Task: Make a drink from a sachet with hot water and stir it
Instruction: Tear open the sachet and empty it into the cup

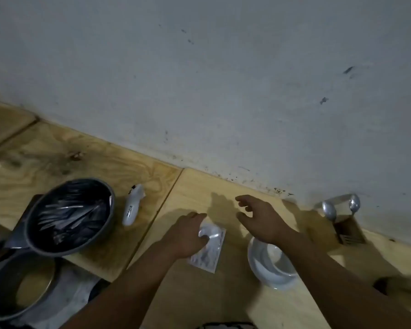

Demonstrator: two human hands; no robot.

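Observation:
A silvery sachet (208,251) lies flat on the wooden counter (199,193). My left hand (188,233) rests on its upper end, fingers curled over the edge of it. My right hand (261,219) hovers to the right with its fingers spread, holding nothing, just above and behind a white cup (273,264). The cup stands upright and looks empty. Two metal spoons (330,211) stick up from a holder (347,224) against the wall, further right.
A dark round bowl (69,213) holding several sachets sits at the left, a grey pot (19,286) in front of it. A small white device (133,205) lies beside the bowl. The grey wall runs along the counter's back edge.

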